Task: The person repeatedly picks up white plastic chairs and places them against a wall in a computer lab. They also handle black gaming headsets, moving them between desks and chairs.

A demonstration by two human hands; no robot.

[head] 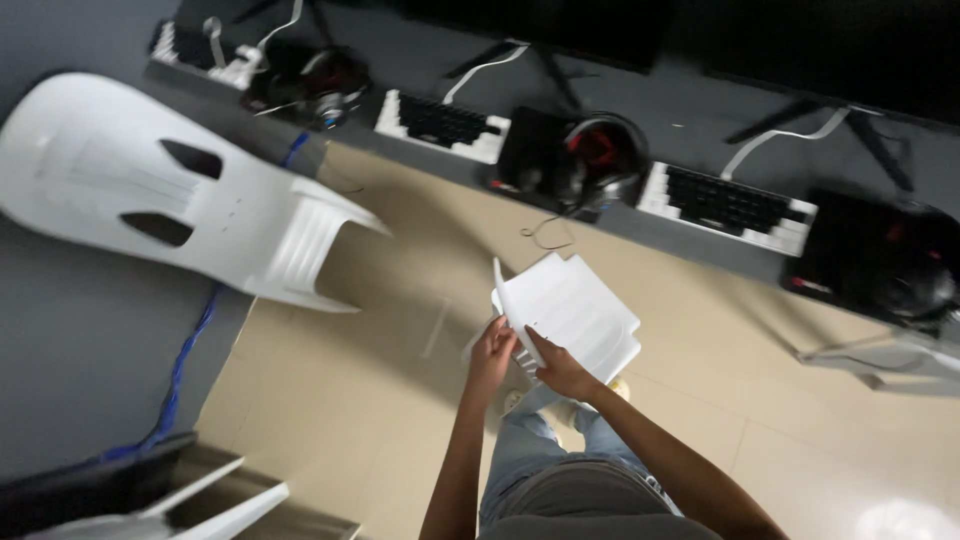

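Both hands gripping a white moulded plastic chair (pixel 572 312) at its near edge, above the beige tiled floor (pixel 400 400), in front of the legs. Left hand (pixel 492 355) clasped on the lower left edge; right hand (pixel 560 368) closed on the edge just beside it. Chair tilted, seat facing up toward the camera, short of the long dark desk (pixel 640 110) with black-and-white keyboards (pixel 728 205) and red-and-black headsets (pixel 598 158). Second white plastic chair (pixel 160 195) lying over at left, well apart. Blue cable (pixel 180 370) along floor edge. Step judged: carrying or positioning the chair, mid-move. Next likely needs a firm two-hand hold and a level set-down clear of the desk.
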